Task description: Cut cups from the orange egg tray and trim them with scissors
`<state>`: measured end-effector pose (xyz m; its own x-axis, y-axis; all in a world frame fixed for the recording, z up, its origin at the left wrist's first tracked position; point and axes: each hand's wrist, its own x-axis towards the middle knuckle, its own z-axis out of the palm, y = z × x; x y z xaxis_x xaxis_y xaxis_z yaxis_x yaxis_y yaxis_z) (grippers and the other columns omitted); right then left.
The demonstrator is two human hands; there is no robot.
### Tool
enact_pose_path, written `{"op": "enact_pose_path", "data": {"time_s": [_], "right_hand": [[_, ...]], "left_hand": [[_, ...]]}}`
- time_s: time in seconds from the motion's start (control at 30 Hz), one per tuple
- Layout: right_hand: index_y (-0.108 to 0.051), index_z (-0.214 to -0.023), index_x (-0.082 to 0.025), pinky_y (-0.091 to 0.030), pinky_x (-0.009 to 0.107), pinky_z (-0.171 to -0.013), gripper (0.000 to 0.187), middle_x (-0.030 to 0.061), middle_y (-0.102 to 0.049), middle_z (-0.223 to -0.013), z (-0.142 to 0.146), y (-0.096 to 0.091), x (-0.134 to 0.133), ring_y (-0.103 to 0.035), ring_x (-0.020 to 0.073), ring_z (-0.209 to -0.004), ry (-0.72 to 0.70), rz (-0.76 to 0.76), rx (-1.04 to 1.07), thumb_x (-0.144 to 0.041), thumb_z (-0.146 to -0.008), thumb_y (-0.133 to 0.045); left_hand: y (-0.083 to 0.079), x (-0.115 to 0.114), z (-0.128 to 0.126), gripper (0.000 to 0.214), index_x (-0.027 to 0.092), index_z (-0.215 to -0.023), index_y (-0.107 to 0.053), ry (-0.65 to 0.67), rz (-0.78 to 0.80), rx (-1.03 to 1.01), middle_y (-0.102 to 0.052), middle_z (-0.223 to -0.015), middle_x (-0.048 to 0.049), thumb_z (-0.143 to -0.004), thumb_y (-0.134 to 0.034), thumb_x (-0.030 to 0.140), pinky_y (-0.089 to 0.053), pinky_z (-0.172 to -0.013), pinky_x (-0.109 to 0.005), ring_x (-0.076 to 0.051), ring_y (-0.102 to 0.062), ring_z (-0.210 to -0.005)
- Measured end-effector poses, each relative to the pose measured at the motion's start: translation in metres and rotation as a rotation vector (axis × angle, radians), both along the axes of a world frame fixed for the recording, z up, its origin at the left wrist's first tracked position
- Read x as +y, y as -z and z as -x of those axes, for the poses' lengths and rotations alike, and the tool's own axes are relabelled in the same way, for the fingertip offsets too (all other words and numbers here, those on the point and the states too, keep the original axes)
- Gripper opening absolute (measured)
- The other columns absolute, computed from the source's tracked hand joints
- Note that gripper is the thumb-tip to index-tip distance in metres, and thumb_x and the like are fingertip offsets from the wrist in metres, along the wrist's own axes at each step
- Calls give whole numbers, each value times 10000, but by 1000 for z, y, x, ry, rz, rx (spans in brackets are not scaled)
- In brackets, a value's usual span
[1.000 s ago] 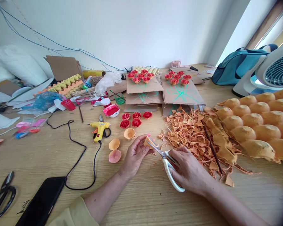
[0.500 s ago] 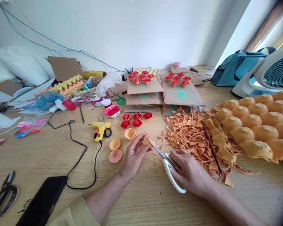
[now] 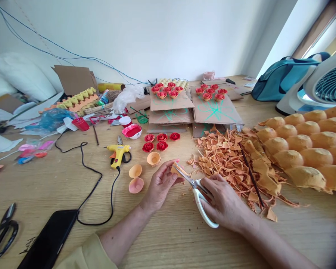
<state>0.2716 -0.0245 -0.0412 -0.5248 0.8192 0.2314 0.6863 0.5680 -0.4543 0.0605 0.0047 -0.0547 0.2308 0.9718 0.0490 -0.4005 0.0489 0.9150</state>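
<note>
Between the thumb and fingers of my left hand is an orange egg-carton cup. My right hand grips white-handled scissors, whose blades lie at the cup's rim, where a thin strip curls off. Left of my left hand sit an orange cup, a pink cup and another orange cup. Several red paper-pulp roses stand just behind them. Orange offcuts are heaped beyond my right hand.
An orange egg tray stands at the right, near a white fan. A yellow glue gun with a trailing cord, a black phone and black scissors lie at the left. Cardboard sheets hold more roses at the back.
The scissor blades still meet the cup, and the cut strip at its rim stands out a little more. Both hands have barely moved; the view has shifted slightly.
</note>
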Motion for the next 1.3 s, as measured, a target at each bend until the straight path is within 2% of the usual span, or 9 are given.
{"op": "enact_pose_path", "data": {"time_s": [0.13, 0.3, 0.47, 0.6, 0.8, 0.93, 1.07, 1.3], "right_hand": [[-357, -747, -234, -381, 331, -758, 216, -45, -473, -650, 0, 1, 0, -396, 135, -581, 2, 1, 27, -259, -883, -522], [-357, -736, -233, -386, 322, -747, 219, -36, -470, -642, 2, -5, -1, -383, 138, -578, -23, 11, 32, -262, -920, -473], [-377, -722, -235, -386, 306, -696, 237, -15, -506, -645, 2, -10, -3, -417, 149, -592, -20, 3, 26, -287, -931, -474], [-401, -713, -232, -387, 290, -649, 230, -3, -534, -644, 3, -12, -4, -463, 153, -603, -5, 16, 31, -265, -931, -469], [-433, -710, -223, -390, 282, -629, 232, 9, -546, -652, 2, -9, -4, -470, 155, -625, 7, 31, 42, -274, -932, -470], [-439, -715, -219, -391, 275, -625, 250, 18, -548, -681, 2, -6, -5, -469, 160, -654, 32, 95, 53, -313, -943, -480], [-420, -699, -222, -368, 260, -590, 282, -2, -510, -647, 1, -3, -2, -463, 150, -634, 83, 124, 128, -330, -952, -480], [-492, -727, -208, -345, 256, -560, 249, -16, -510, -633, -6, 0, 4, -447, 139, -605, 197, 144, 264, -339, -938, -494]], "left_hand": [[2, -1, 0, 413, 250, -1241, -616, 18, 6, 23, -647, -1137, -62, -848, -701, 343, -553, -918, -422, -214, -646, -1001], [1, -2, -1, 409, 247, -1235, -616, -2, 25, 1, -651, -1153, -62, -846, -706, 335, -548, -923, -397, -205, -648, -1009], [-1, -2, -2, 401, 242, -1235, -608, -14, 4, -19, -637, -1150, -54, -851, -701, 314, -553, -921, -416, -188, -662, -951], [-2, -1, -1, 403, 260, -1250, -596, -29, -10, -7, -609, -1213, -57, -861, -689, 309, -553, -917, -407, -195, -645, -1000], [-2, 0, 1, 428, 278, -1277, -583, -41, -32, 16, -606, -1254, -62, -862, -688, 304, -522, -965, -413, -201, -637, -1044], [-3, 1, 1, 436, 290, -1295, -574, -46, -28, -1, -598, -1299, -59, -871, -677, 292, -506, -978, -390, -216, -625, -1106], [-4, 1, 2, 434, 299, -1334, -539, 13, 44, -117, -605, -1314, -56, -909, -622, 266, -510, -964, -372, -207, -639, -1102], [-5, 5, 4, 364, 222, -1274, -594, 158, 247, -266, -646, -1256, -99, -919, -552, 289, -525, -745, -274, -171, -678, -901]]}}
